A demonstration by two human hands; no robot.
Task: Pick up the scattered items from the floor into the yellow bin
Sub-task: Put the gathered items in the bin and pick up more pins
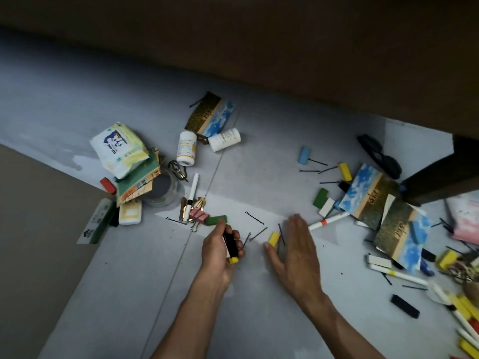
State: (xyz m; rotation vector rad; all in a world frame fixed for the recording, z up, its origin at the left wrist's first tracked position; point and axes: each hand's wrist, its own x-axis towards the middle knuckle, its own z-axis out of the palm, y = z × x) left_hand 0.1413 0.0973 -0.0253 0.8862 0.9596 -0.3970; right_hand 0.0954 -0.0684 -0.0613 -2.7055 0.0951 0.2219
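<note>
Two hands over grey floor (pixel 129 281). Left hand (pixel 220 248) curled around a black block (pixel 230 244) and a yellow block (pixel 233 260), fingertips touching a green block (pixel 216 219) on the floor. Right hand (pixel 298 251) flat, fingers spread, holding nothing, thumb just beside a loose yellow block (pixel 273 239). Hairpins (pixel 255 217) scattered between. Yellow bin not visible.

The tissue pack (pixel 119 149) reads "EASY WIPE", inverted.

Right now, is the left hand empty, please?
No, the left hand is closed around a black block and a yellow block.
</note>
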